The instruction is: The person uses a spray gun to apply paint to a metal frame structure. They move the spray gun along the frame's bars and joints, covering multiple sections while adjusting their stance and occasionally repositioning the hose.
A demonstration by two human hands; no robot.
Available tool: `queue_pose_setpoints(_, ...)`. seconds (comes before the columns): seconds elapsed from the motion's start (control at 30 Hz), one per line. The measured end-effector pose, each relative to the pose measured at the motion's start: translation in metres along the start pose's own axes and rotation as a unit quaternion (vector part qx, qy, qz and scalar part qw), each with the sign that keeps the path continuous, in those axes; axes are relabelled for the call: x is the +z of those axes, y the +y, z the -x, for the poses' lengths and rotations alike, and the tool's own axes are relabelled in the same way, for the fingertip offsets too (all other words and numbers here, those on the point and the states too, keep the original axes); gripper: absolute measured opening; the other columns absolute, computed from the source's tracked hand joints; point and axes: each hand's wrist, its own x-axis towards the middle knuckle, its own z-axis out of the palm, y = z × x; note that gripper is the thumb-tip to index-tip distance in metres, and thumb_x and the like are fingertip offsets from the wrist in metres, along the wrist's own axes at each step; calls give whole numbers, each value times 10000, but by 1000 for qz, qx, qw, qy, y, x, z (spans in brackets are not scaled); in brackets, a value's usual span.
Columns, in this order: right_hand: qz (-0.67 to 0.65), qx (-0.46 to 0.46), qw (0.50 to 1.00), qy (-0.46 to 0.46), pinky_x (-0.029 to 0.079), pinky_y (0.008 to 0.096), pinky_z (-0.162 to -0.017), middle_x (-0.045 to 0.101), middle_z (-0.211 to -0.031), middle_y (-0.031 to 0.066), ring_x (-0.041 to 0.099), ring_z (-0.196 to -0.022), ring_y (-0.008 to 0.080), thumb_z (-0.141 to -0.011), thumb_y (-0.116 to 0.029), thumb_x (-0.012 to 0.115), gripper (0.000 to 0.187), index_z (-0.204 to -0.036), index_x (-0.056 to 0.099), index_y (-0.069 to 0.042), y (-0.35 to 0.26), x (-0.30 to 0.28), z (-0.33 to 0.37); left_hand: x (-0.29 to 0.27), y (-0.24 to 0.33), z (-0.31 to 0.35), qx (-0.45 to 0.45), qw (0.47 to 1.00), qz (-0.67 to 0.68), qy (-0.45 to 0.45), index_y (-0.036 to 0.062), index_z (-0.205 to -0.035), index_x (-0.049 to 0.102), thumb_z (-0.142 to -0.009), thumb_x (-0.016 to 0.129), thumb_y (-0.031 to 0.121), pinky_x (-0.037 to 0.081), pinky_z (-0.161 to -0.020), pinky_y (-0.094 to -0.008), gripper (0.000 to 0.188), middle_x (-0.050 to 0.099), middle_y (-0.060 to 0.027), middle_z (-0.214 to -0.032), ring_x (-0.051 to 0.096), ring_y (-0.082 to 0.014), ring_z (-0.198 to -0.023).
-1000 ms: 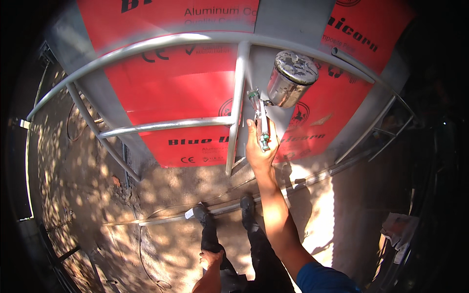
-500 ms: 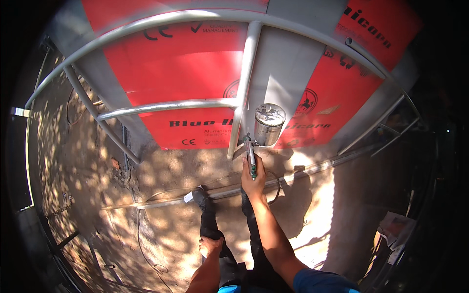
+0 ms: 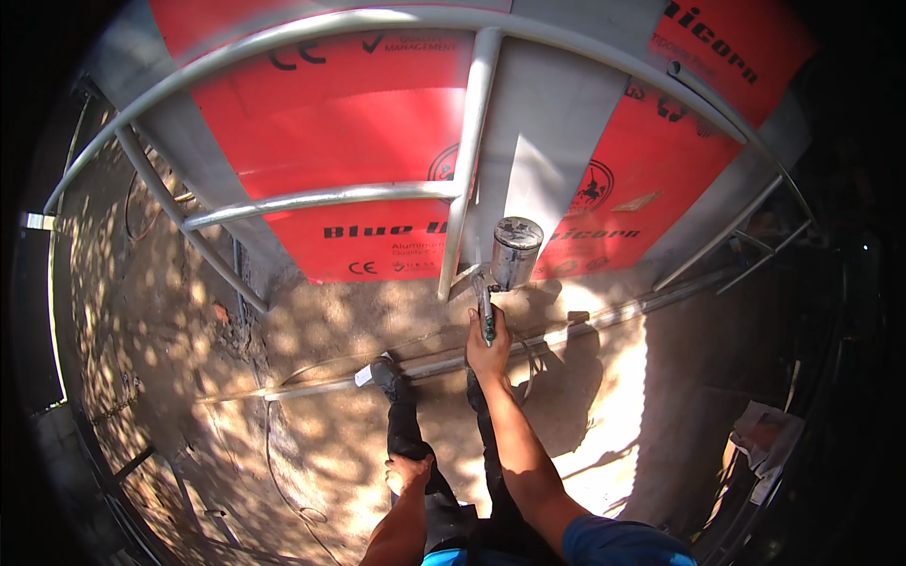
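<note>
My right hand (image 3: 488,349) is wrapped round the handle of a spray gun (image 3: 485,300). A round metal paint cup (image 3: 517,257) with a paint-stained lid sits at the gun's front right. The gun points away from me, close to the lower end of an upright tube of a silver-grey metal frame (image 3: 464,203). Whether spray is coming out cannot be seen. My left hand (image 3: 409,473) is closed over my dark trouser leg (image 3: 406,429) near the knee. A small white patch shows below that hand, too little to name.
Red and grey printed sheet panels (image 3: 349,132) stand behind the frame. A long metal tube (image 3: 434,371) lies across the ground by my shoe (image 3: 385,373). A thin hose or cable (image 3: 271,453) runs along the ground at left. Crumpled paper (image 3: 763,439) lies at the right.
My right hand has shifted slightly, and the spray gun with its cup has come a little lower and nearer to me. The left hand stays on the leg.
</note>
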Motion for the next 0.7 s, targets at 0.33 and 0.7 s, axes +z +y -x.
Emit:
queue_pose_setpoints(0.33,-90,-90,991,36,517,338,-656,718,-810,92,666,-702,154,-1000,-132,758,190,-1128,703,-3,-64,-12,-76,6,1,-5,-3,1000,10,8,-8,-1431,440,-663,895,600,464,-1119,-555,1080,516,-224,-1418,535,-440,-1351)
queue_pose_setpoints(0.7,-124,-219,961,112,509,335,-604,679,-756,111,612,-614,195,-996,-122,767,184,-1122,697,-7,-140,-15,-144,14,1,-12,12,1000,5,23,-17,-1434,429,-666,895,585,441,-1135,-562,1082,486,-222,-1436,519,-444,-1357)
